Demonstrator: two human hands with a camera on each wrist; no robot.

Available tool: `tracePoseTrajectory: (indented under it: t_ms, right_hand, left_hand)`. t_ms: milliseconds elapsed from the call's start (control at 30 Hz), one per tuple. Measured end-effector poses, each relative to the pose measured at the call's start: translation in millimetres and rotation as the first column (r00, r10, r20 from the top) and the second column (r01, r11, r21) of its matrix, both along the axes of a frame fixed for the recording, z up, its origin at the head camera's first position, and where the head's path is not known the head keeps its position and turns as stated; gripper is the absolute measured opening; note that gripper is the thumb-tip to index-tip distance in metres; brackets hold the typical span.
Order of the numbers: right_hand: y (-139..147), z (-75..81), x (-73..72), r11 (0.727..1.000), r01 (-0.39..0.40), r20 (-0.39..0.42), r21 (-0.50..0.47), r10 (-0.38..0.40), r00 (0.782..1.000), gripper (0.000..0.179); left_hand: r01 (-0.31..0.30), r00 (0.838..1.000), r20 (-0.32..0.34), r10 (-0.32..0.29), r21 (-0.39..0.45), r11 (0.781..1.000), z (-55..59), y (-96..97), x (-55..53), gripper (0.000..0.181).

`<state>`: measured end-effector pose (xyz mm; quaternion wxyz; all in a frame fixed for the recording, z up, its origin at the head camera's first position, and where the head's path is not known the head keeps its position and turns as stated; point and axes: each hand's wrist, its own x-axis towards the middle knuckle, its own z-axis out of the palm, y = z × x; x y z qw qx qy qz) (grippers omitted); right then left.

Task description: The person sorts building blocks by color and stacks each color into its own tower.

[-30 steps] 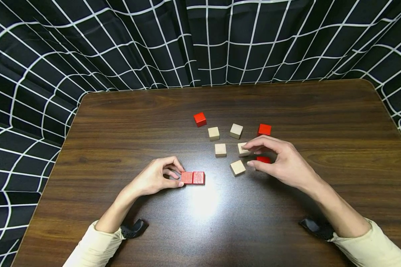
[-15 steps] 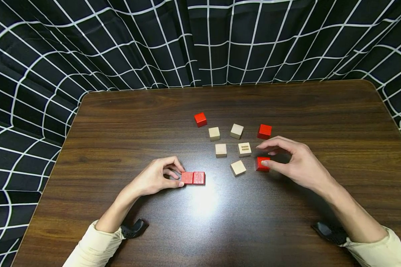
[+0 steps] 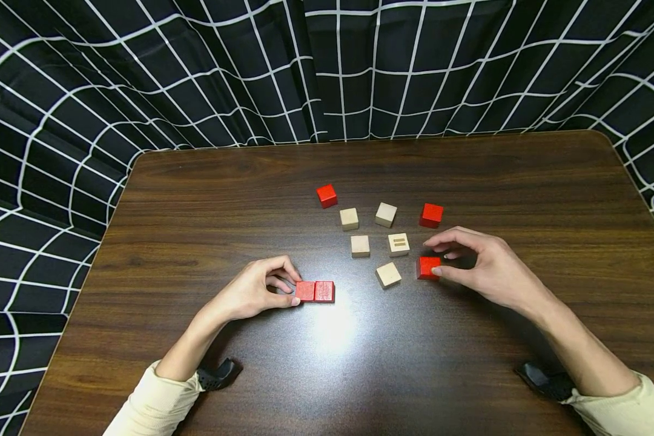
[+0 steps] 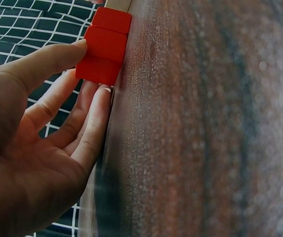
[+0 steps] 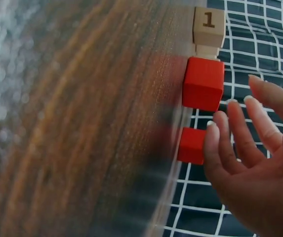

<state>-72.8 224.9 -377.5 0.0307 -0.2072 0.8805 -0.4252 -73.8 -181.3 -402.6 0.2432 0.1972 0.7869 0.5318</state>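
Note:
Two red cubes stand side by side touching, the left one (image 3: 305, 291) against the right one (image 3: 324, 292). My left hand (image 3: 253, 289) pinches the left red cube between thumb and fingers; the left wrist view shows the thumb on that cube (image 4: 104, 44). Over to the right, my right hand (image 3: 482, 266) hovers around another red cube (image 3: 426, 268) with its fingers spread and loosely bent. In the right wrist view, a gap separates the fingertips from this cube (image 5: 203, 84). A wooden cube with two engraved bars (image 3: 398, 243) lies just left of the right hand.
More plain-topped wooden cubes lie nearby, including one (image 3: 388, 275), one (image 3: 360, 246) and one (image 3: 349, 218). Farther back sit a red cube (image 3: 327, 195) and another red cube (image 3: 431, 215). A gridded black curtain (image 3: 392, 72) surrounds the brown table (image 3: 223, 194).
My right hand has drawn back to the right from the engraved wooden cube to beside the near red cube, uncovering both. The left hand has stayed in place on its cube.

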Motion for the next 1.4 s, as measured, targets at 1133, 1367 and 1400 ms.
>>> tracePoseTrajectory:
  t_ms: [1133, 1367, 1400]
  right_hand:
    - [-1.4, -2.8, -3.1, 0.985, 0.011, 0.208, 0.173, -0.047, 0.977, 0.036]
    - [-1.4, -2.5, -2.1, 0.989, 0.028, 0.203, 0.143, -0.057, 0.978, 0.03]
    - [-1.5, -2.3, -2.0, 0.99, 0.028, 0.201, 0.136, -0.055, 0.978, 0.03]
  left_hand:
    - [-0.003, 1.0, 0.004, 0.003, -0.01, 1.0, 1.1, -0.4, 0.2, 0.029]
    - [-0.006, 1.0, 0.016, 0.007, -0.014, 1.0, 1.1, -0.1, 0.8, 0.029]
    - [-0.007, 1.0, 0.017, 0.007, -0.015, 1.0, 1.0, -0.1, 0.9, 0.029]
